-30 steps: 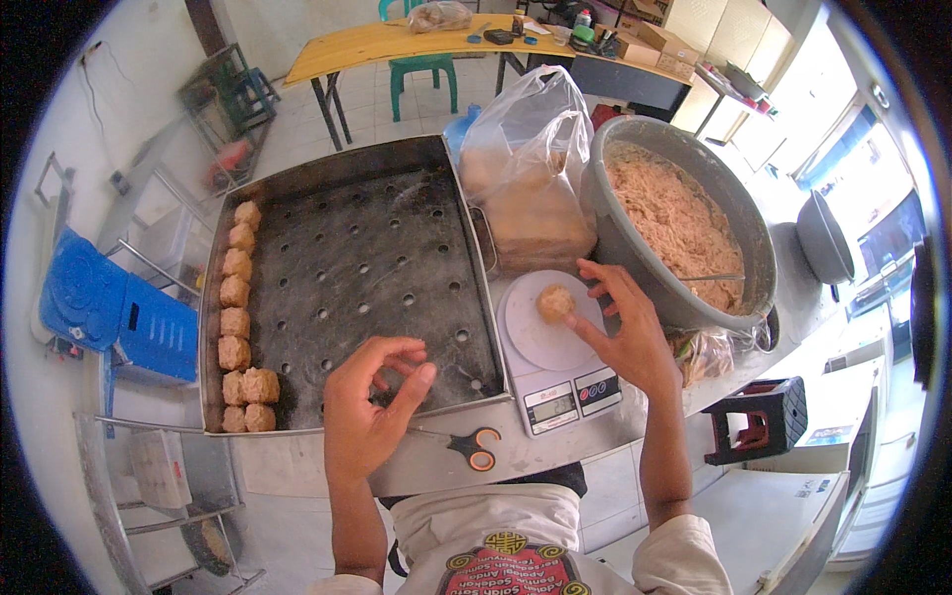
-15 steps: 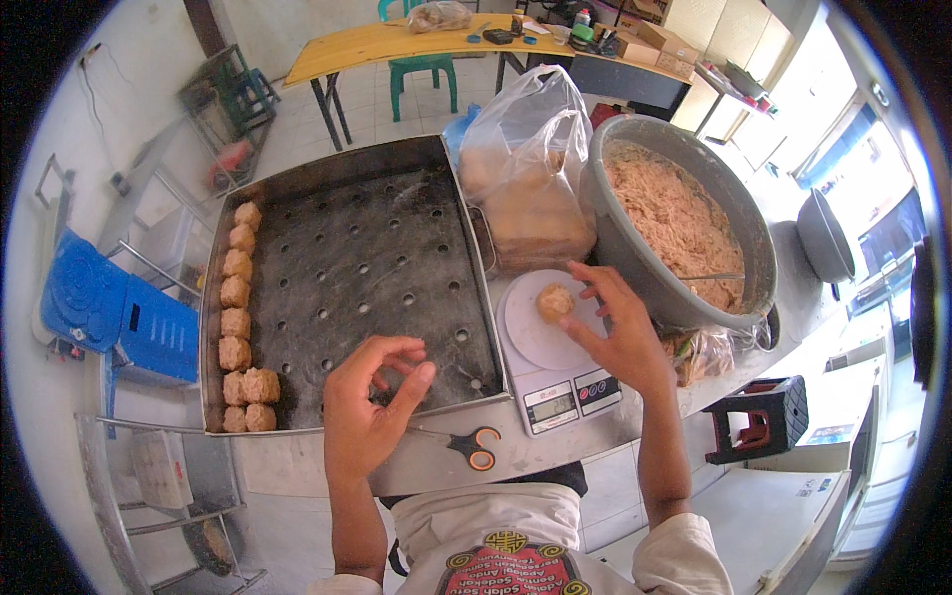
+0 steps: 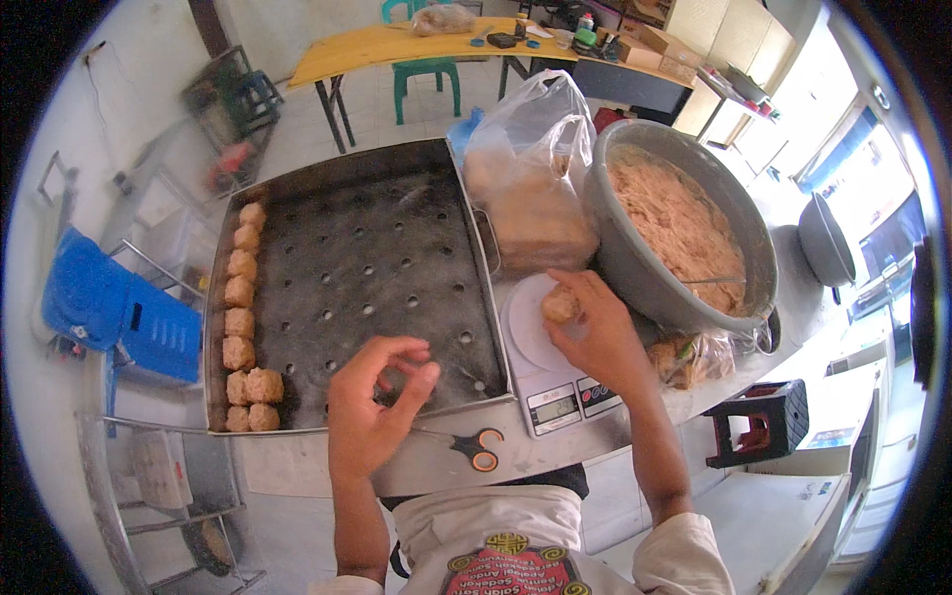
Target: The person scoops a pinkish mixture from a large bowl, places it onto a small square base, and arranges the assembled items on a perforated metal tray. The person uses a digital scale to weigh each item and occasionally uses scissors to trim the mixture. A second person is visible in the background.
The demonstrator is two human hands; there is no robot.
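On the white round plate of a digital kitchen scale (image 3: pixel 524 332) is a small tan food lump (image 3: pixel 561 305) that looks like stuffed tofu. My right hand (image 3: pixel 601 335) has its thumb and fingers closed around the lump. My left hand (image 3: pixel 375 407) hovers over the near edge of the black perforated metal tray (image 3: pixel 367 248), fingers curled loosely, thumb apart, nothing in it. Similar lumps (image 3: pixel 238 322) stand in a row along the tray's left side, with a short second row at its near end.
A large grey tub (image 3: pixel 769 253) of pinkish paste, a metal utensil handle in it, stands right of a clear plastic bag (image 3: pixel 540 213) of brown pieces. Orange-handled scissors (image 3: pixel 478 448) lie by the tray's near edge. Another small bag (image 3: pixel 694 359) sits below the tub.
My right hand has moved in from the right of the lump and closed its fingers around it. My left hand has barely moved.
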